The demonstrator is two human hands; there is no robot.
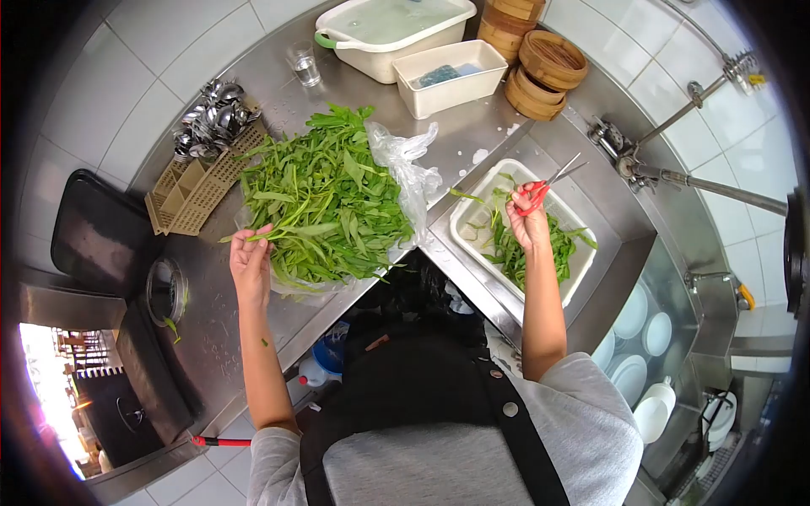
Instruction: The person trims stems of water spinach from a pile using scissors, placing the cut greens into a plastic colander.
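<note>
A big heap of leafy greens (337, 194), which look like water spinach, lies on a clear plastic bag (401, 160) on the steel counter. At the heap's left edge my left hand (251, 260) is closed, pinching a leafy green stem (274, 234) between thumb and fingers. Red-handled scissors (531, 199) are in my right hand (529, 221), blades pointing up and right and slightly apart. That hand is over a white basket (460, 228) in the sink, which holds cut greens (510, 253). My right forearm hides part of the basket.
Left of the heap, a beige cutlery rack (198, 190) holds several metal spoons (221, 114). Behind are a drinking glass (304, 66), a white tub of water (371, 55), a smaller bin (422, 97) and bamboo steamers (540, 80). Plates (629, 312) sit in the right-hand sink.
</note>
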